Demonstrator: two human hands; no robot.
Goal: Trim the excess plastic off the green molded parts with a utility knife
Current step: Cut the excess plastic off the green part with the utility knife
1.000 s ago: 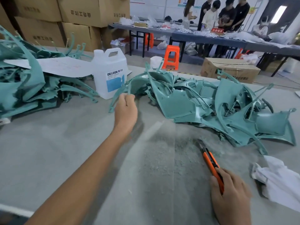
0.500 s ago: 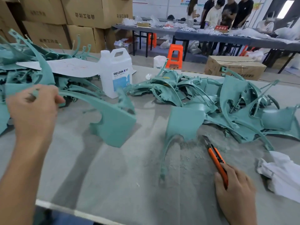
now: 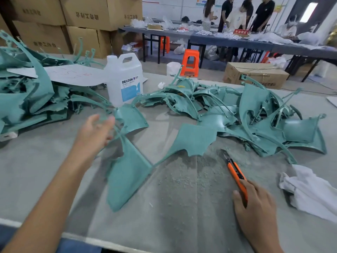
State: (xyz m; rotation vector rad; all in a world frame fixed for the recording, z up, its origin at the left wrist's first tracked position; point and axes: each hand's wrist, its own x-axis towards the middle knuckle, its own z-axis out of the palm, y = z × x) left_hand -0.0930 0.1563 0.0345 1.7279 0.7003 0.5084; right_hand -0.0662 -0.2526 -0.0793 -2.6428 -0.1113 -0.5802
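Green parts (image 3: 27,99) lay heaped at the left of the frame, with a jug (image 3: 124,79) beside them. Your left hand (image 3: 94,132), blurred, had its fingers loosely spread just beside the thin arm of a part (image 3: 127,172) on the table (image 3: 45,161). Another heap (image 3: 255,121) filled the upper right. At lower right, your right hand (image 3: 255,207) gripped the knife (image 3: 235,172), with a rag (image 3: 310,194) beside it.

My knife (image 3: 236,177) is orange and black, the parts (image 3: 193,139) teal, the jug (image 3: 124,79) white with a blue label, the rag (image 3: 310,190) white.
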